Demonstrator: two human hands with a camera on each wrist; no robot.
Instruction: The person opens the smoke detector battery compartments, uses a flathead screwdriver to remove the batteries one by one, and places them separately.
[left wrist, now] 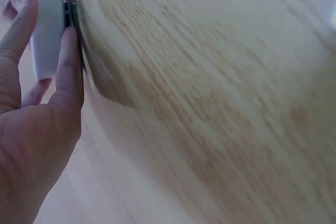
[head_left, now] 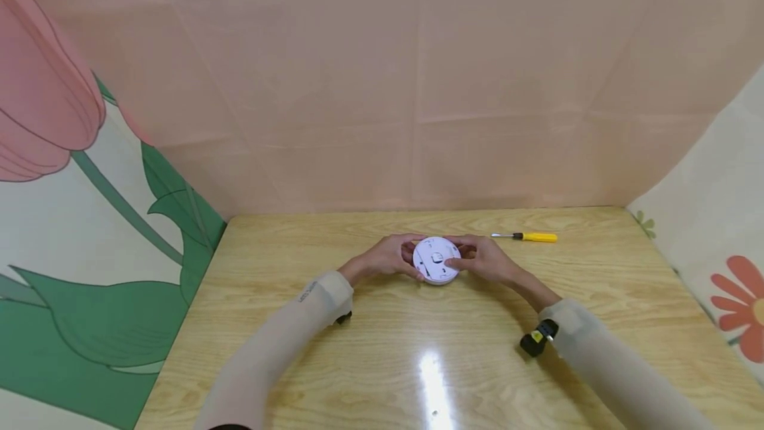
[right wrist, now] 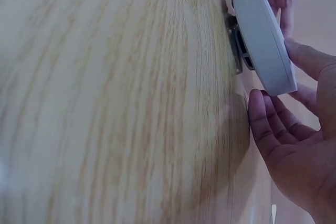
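Head view: round white device [head_left: 428, 267] is over the far middle of the tabletop [head_left: 382, 337].
Left hand [head_left: 389, 255]: grasping the device's left edge.
Right hand [head_left: 488, 259]: grasping its right edge, thumb on upper face.
Screwdriver [head_left: 534, 237]: yellow-handled, lies far right.

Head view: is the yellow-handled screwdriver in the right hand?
No, the yellow-handled screwdriver lies on the wood-grain table, while the right hand holds the round white device.
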